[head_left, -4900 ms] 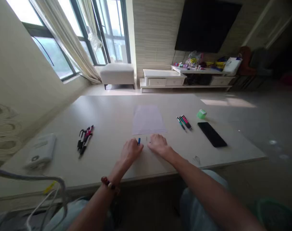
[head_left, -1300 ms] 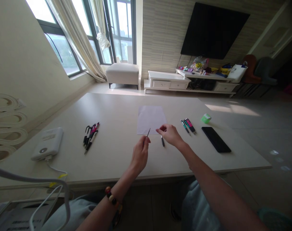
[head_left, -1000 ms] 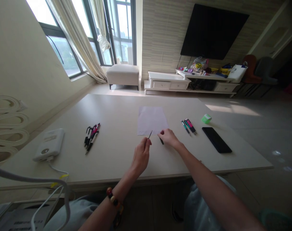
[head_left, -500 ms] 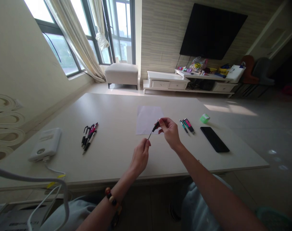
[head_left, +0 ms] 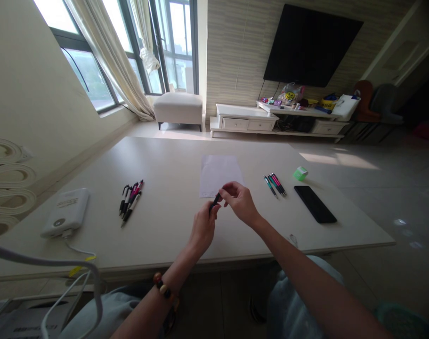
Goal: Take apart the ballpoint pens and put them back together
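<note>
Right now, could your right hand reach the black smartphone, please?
Probably yes: nothing lies between the right hand and the black smartphone; the coloured pens sit farther back, but that hand is at a black pen.

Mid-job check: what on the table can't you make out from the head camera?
All in the head view:
The dark pen: the left hand and right hand hide part of it; its tip cannot be seen.
The marks on the paper sheet: too small to read.
The label on the white power bank: too small to read.
</note>
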Demonstrator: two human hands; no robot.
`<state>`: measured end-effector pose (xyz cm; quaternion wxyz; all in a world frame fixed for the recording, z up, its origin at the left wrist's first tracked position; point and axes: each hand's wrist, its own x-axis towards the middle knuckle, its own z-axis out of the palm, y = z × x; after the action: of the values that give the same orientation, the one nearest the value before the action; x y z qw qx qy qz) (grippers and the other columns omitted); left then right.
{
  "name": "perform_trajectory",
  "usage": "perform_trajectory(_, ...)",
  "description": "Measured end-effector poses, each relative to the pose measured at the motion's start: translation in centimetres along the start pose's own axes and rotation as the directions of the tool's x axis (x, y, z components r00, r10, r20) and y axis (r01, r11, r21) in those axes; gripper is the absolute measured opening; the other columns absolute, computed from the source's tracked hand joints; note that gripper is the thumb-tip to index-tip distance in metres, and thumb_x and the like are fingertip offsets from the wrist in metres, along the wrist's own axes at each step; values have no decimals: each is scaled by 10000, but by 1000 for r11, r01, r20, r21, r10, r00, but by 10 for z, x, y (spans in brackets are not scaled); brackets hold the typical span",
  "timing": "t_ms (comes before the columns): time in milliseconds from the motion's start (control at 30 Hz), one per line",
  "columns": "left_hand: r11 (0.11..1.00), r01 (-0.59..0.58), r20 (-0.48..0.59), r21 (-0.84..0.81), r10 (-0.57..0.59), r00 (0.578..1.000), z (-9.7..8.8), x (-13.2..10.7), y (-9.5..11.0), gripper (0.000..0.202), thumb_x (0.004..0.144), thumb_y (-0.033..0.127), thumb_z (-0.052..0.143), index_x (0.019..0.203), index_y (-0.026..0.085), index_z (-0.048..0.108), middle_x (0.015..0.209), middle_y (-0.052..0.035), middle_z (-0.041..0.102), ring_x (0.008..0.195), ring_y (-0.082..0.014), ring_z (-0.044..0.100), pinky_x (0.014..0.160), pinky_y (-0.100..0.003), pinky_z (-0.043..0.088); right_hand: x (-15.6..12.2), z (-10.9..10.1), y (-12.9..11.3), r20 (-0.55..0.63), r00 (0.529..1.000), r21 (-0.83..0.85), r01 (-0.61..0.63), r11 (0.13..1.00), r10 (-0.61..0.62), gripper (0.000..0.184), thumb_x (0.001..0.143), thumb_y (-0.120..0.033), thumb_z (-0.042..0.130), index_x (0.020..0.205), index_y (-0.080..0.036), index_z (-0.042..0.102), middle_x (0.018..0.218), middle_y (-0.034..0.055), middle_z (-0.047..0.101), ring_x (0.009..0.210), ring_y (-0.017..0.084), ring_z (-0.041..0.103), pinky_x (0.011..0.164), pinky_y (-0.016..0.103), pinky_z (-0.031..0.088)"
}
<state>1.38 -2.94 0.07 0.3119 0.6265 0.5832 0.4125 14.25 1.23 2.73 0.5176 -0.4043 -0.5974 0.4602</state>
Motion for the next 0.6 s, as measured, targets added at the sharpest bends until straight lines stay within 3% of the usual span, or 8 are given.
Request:
perform_trajectory(233,992,-66,-30,108,70,997,-6,-4,-5,280,874,360,366,898,188,586,636,18,544,556,-117,476,557,-231,337,-1,-2,-3,1,1000,-5,-22,1000,22,309,656,-407,708,702,-173,511,613,4,602,529,133,581,443,231,453)
perform_trajectory(433,986,-92,-45,138,99,994,-7,-2,-2,287,882,348,339,864,188,576,634,15,536,552,-119,471,558,-233,339,2,-4,-1,102,994,43,-51,998,46,328,675,-451,678,817,-160,635,619,9,603,533,120,552,450,229,418)
perform_trajectory(533,990,-83,-26,117,87,996,-5,-1,1,284,878,350,341,846,187,570,627,17,533,551,-121,474,560,-236,343,3,-7,0,41,995,9,-95,995,95,311,620,-435,727,696,-146,643,563,3,574,489,97,494,437,223,378)
perform_trajectory(600,992,-74,-12,103,76,997,-4,-1,2,282,877,355,343,846,187,567,626,18,534,550,-122,475,562,-238,342,3,-8,-1,52,993,28,-107,994,105,310,624,-430,727,737,-149,660,570,-2,572,486,89,472,444,223,369)
